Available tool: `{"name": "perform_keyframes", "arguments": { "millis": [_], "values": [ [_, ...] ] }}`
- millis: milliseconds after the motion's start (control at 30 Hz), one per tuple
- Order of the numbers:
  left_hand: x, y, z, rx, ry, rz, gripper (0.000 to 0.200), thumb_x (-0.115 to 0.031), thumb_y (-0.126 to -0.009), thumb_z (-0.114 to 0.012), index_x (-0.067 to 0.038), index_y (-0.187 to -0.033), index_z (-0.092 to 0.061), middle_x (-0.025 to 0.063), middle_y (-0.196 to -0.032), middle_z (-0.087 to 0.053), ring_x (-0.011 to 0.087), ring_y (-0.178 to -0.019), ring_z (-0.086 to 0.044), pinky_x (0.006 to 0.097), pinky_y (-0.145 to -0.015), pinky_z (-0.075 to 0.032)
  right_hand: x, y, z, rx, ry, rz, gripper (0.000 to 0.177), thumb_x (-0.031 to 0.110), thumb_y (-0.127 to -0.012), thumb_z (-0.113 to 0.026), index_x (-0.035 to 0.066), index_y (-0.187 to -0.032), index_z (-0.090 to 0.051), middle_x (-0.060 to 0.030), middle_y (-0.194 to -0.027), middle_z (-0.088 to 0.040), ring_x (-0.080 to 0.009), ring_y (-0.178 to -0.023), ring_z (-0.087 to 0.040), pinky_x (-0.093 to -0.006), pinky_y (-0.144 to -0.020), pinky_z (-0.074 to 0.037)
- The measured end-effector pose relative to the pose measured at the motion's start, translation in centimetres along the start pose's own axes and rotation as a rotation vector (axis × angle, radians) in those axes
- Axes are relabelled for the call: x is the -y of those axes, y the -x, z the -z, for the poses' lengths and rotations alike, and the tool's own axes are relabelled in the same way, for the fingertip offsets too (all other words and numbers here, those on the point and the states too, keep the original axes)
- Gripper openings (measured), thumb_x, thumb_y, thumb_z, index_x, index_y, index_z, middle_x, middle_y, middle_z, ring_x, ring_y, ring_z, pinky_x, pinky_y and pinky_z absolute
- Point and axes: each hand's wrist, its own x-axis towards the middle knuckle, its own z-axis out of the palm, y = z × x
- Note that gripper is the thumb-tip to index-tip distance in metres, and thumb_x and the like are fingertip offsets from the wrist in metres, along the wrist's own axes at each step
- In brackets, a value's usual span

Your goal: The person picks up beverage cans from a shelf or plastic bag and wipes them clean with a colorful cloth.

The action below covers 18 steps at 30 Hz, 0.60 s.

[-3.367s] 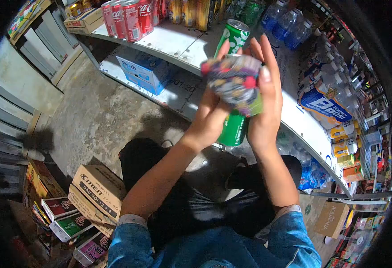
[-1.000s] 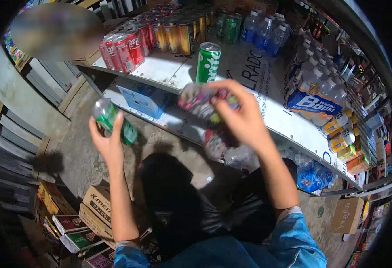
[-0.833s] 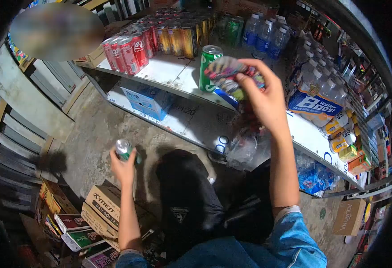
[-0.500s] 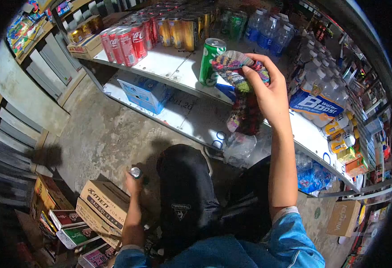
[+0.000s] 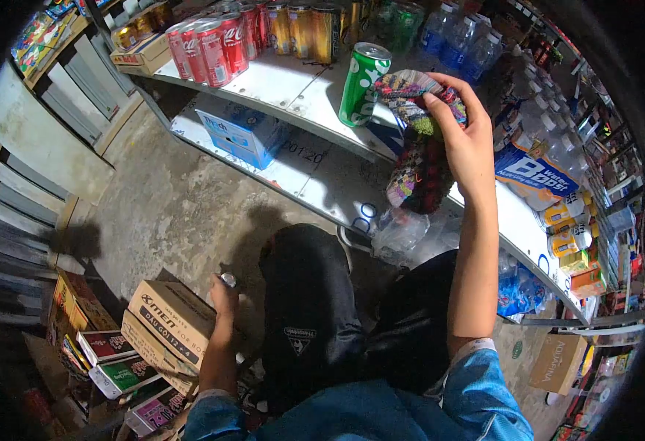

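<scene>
My right hand is closed on a multicoloured patterned cloth, which hangs down before the shelf edge. Just left of the cloth, a green can stands upright on the white shelf. Low at the left, my left hand is wrapped round a can; only its silvery top shows clearly, and its side is mostly hidden.
Red cans, gold cans and water bottles stand on the shelf. A blue box sits on the lower shelf. Cardboard boxes lie at lower left; another carton is at right.
The view has shifted slightly, so the shelf goods appear displaced. My right hand still holds the cloth beside the green can, and my left hand keeps its can low at the left.
</scene>
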Motion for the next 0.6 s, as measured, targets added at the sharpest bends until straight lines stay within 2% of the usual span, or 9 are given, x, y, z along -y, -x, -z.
{"name": "perform_keyframes", "arguments": {
  "millis": [67,133,167,233,367,433,567,600],
  "values": [
    [1.8,-1.1,-1.9,0.008,-0.025,0.029,0.066,-0.019,-0.077,-0.089,-0.002,-0.126,-0.047,0.0256,-0.107,-0.072,0.0495,-0.102,-0.069,0.0546,-0.089,-0.053,0.0,0.1,-0.1,0.005,-0.017,-0.015,0.031,0.018,-0.096,-0.072,0.002,-0.122,-0.07,-0.0074,-0.104,-0.075,-0.0122,-0.096,-0.065,-0.0278,-0.088,-0.051],
    [2.2,-1.1,-2.1,0.137,0.398,0.246,0.065,-0.019,-0.08,-0.089,0.0,-0.126,-0.047,0.0246,-0.108,-0.072,0.0469,-0.103,-0.07,0.0511,-0.09,-0.054,0.2,0.2,-0.3,0.006,-0.001,-0.011,0.03,0.018,-0.097,-0.071,0.002,-0.123,-0.07,-0.007,-0.104,-0.074,-0.0117,-0.095,-0.065,-0.0276,-0.088,-0.051],
    [2.5,-0.6,-2.2,0.134,0.4,0.254,0.065,-0.019,-0.08,-0.089,0.0,-0.126,-0.047,0.0246,-0.108,-0.072,0.0469,-0.103,-0.07,0.0511,-0.09,-0.054,0.0,0.1,-0.3,0.014,-0.004,-0.011,0.03,0.018,-0.097,-0.071,0.002,-0.123,-0.07,-0.007,-0.104,-0.074,-0.0117,-0.095,-0.065,-0.0276,-0.088,-0.051],
    [-1.8,1.6,1.6,0.13,-0.025,0.019,0.062,-0.018,-0.083,-0.086,-0.001,-0.128,-0.047,0.0234,-0.108,-0.072,0.0436,-0.104,-0.07,0.0485,-0.09,-0.054,-0.5,0.1,-0.2,0.018,0.023,-0.011,0.03,0.018,-0.097,-0.071,0.002,-0.123,-0.07,-0.0067,-0.105,-0.074,-0.0112,-0.096,-0.065,-0.0267,-0.087,-0.051],
    [0.1,0.3,0.4,0.084,-0.106,-0.072,0.058,-0.015,-0.086,-0.084,0.0,-0.129,-0.047,0.0213,-0.108,-0.073,0.0415,-0.102,-0.072,0.0478,-0.089,-0.055,-0.3,0.1,-0.4,0.033,-0.039,-0.011,0.031,0.017,-0.098,-0.071,0.002,-0.125,-0.069,-0.0069,-0.106,-0.074,-0.0109,-0.097,-0.065,-0.0256,-0.086,-0.052],
    [0.1,-0.4,0.3,0.124,-0.001,-0.134,0.054,-0.013,-0.088,-0.081,-0.001,-0.129,-0.048,0.0219,-0.11,-0.073,0.0415,-0.102,-0.072,0.0489,-0.089,-0.055,-0.1,0.2,-0.4,0.029,-0.023,-0.021,0.031,0.018,-0.098,-0.071,0.002,-0.125,-0.07,-0.0072,-0.107,-0.074,-0.0113,-0.098,-0.065,-0.0262,-0.087,-0.053],
    [-0.8,-0.2,0.9,0.141,-0.048,-0.109,0.058,-0.016,-0.09,-0.08,-0.003,-0.136,-0.048,0.0224,-0.108,-0.073,0.043,-0.101,-0.071,0.0504,-0.089,-0.055,0.5,0.4,-0.4,0.043,-0.02,-0.045,0.032,0.02,-0.099,-0.071,0.003,-0.125,-0.07,-0.0072,-0.108,-0.074,-0.012,-0.099,-0.066,-0.0265,-0.087,-0.052],
    [-1.6,0.0,1.5,0.158,0.0,-0.071,0.059,-0.017,-0.091,-0.079,-0.003,-0.139,-0.048,0.0229,-0.112,-0.072,0.0429,-0.105,-0.07,0.0503,-0.091,-0.054,0.4,0.3,-0.1,0.037,-0.014,-0.049,0.032,0.02,-0.099,-0.071,0.003,-0.125,-0.07,-0.0072,-0.108,-0.074,-0.012,-0.099,-0.066,-0.0265,-0.087,-0.052]
  ]
}}
